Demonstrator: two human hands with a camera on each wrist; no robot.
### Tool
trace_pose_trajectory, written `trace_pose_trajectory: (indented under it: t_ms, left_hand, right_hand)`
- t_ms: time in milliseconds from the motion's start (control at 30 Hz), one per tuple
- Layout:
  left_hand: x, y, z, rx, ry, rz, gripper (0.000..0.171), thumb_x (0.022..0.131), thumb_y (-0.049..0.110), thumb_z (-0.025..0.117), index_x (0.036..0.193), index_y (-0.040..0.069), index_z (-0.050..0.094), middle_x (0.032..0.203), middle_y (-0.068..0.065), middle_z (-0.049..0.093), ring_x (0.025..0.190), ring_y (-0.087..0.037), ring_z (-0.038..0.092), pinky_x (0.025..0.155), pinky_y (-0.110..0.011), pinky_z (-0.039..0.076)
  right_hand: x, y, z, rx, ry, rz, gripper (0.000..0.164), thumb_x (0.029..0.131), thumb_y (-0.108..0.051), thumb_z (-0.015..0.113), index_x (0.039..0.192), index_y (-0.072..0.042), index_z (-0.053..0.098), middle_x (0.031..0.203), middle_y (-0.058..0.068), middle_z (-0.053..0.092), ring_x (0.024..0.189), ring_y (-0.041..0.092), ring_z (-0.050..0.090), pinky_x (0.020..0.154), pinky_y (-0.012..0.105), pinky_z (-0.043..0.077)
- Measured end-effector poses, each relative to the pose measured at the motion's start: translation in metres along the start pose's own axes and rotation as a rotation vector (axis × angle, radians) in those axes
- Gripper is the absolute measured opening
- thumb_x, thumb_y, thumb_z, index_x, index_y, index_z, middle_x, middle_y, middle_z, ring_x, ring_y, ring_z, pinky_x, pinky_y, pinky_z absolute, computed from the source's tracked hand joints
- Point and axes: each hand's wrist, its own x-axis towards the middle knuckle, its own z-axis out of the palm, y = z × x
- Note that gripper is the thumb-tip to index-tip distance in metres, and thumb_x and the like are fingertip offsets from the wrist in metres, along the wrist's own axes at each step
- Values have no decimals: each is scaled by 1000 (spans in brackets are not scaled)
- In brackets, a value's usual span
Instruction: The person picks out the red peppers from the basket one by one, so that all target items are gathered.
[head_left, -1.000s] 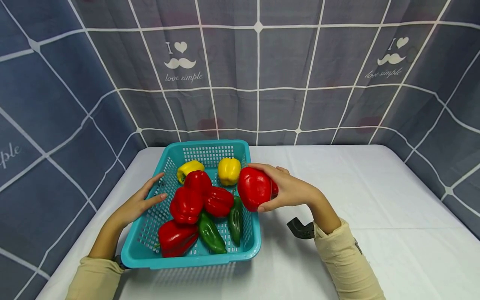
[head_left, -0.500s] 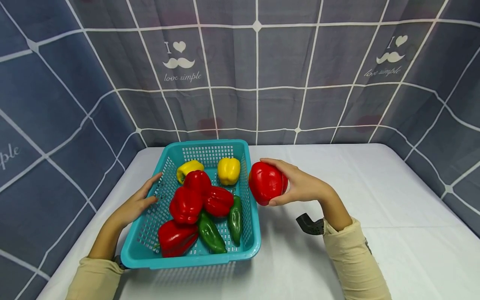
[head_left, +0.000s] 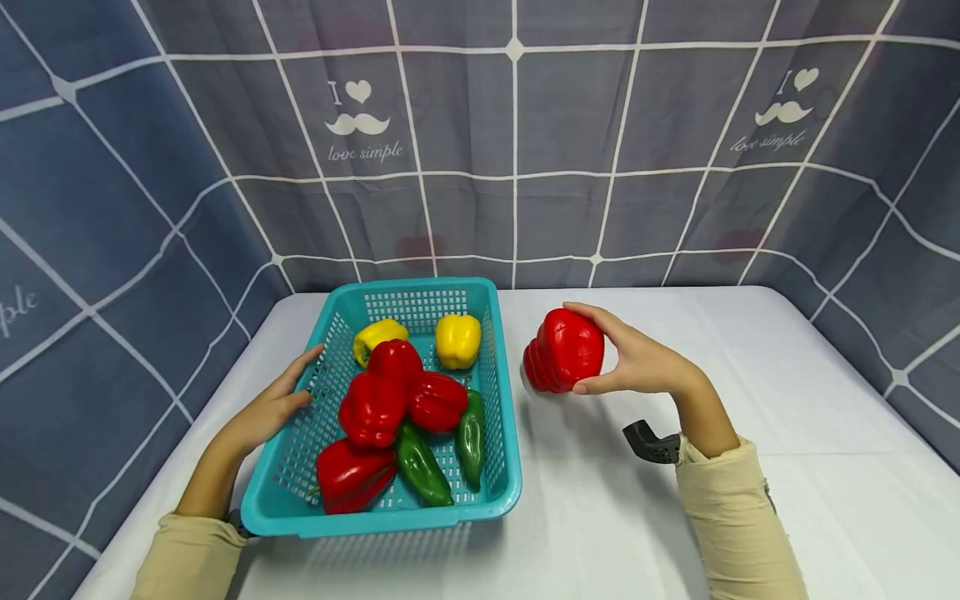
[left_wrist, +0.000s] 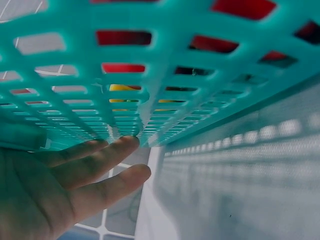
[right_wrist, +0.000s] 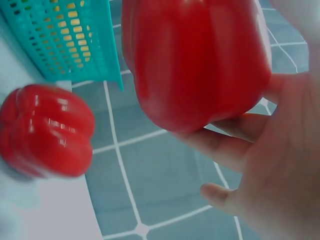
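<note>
My right hand [head_left: 637, 354] grips a glossy red bell pepper [head_left: 573, 348] above the white table, right of the basket. A second red bell pepper [right_wrist: 47, 131] rests on the table beyond it, partly hidden by the held one in the head view. The turquoise plastic basket [head_left: 512, 467] contains several red bell peppers [head_left: 372, 410], two yellow bell peppers [head_left: 458, 342] and two long green peppers [head_left: 422, 468]. At the basket's left side my left hand [head_left: 266, 417] lies by the rim. Its fingers [left_wrist: 107, 187] stretch out loosely along the perforated outer wall in the left wrist view.
A white cloth [head_left: 712, 375] covers the table. Grey gridded curtains [head_left: 570, 217] rise behind it and on both sides. A black wrist mount [head_left: 651, 443] sticks out beside the right sleeve.
My right hand has carried the red bell pepper rightward from the basket's right rim, revealing another pepper on the table. The left thumb has drawn back slightly; the basket stays in place.
</note>
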Motion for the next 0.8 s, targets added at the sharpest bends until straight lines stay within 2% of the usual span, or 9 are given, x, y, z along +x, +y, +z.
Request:
trace_pose_trajectory:
  t_ms: [300, 533, 800]
  left_hand:
    - [0, 0, 0, 26, 9, -5, 70, 82, -3, 36, 145, 0, 6, 148, -29, 5, 124, -46, 20, 81, -8, 33]
    - [0, -2, -1, 20, 3, 3, 70, 82, -3, 35, 145, -2, 5, 146, -31, 6, 120, -47, 25, 78, -12, 40]
    - [1, -4, 0, 23, -3, 0, 68, 82, -4, 33, 144, -3, 5, 145, -32, 6, 118, -47, 27, 77, -16, 43]
  right_hand:
    - [-8, 17, -12, -15, 30, 46, 90, 67, -21, 79, 141, -21, 27, 134, 6, 39, 121, 26, 38, 85, 43, 46]
    - [-13, 29, -20, -16, 54, 87, 92, 67, -20, 79, 142, -20, 26, 136, 8, 37, 123, 28, 36, 89, 49, 43]
    - [-14, 45, -23, -21, 42, 139, 93, 67, -21, 79, 142, -17, 25, 139, 11, 33, 124, 31, 33, 89, 51, 43]
